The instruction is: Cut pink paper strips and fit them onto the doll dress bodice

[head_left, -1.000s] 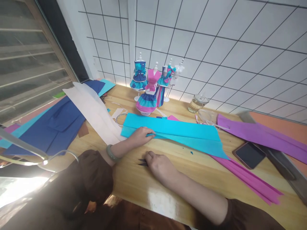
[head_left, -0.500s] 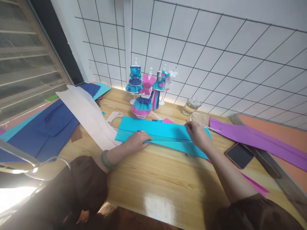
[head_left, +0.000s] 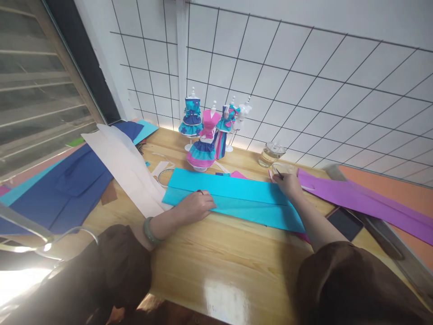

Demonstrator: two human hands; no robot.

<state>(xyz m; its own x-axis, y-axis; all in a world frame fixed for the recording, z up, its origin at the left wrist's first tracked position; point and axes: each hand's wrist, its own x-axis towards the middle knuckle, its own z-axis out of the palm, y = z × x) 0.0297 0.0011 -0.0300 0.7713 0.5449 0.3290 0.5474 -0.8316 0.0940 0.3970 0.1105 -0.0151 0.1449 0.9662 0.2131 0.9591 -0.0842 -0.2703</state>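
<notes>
A long turquoise piece of fabric (head_left: 237, 198) lies across the table, creased lengthwise. My left hand (head_left: 199, 205) rests on its near left part, the fingers curled together at the near edge. Beyond the right end of the fabric's far edge is my right hand (head_left: 287, 183), closed in a pinch. Something thin and dark pokes out between its fingertips, too small to name. In front of that hand is a clear round dish (head_left: 282, 168), partly hidden by the fingers.
Small dress forms in doll clothes (head_left: 203, 144) stand at the back, beside a glass of pale liquid (head_left: 270, 155). White fabric (head_left: 125, 167) and dark blue fabric (head_left: 67, 180) lie left. Purple fabric (head_left: 365, 198) and a phone (head_left: 345, 223) are right; a tape roll (head_left: 165, 178) is behind.
My right hand has moved right and away from me, off the turquoise fabric toward the clear dish. The raised near edge by my left hand now lies flatter.
</notes>
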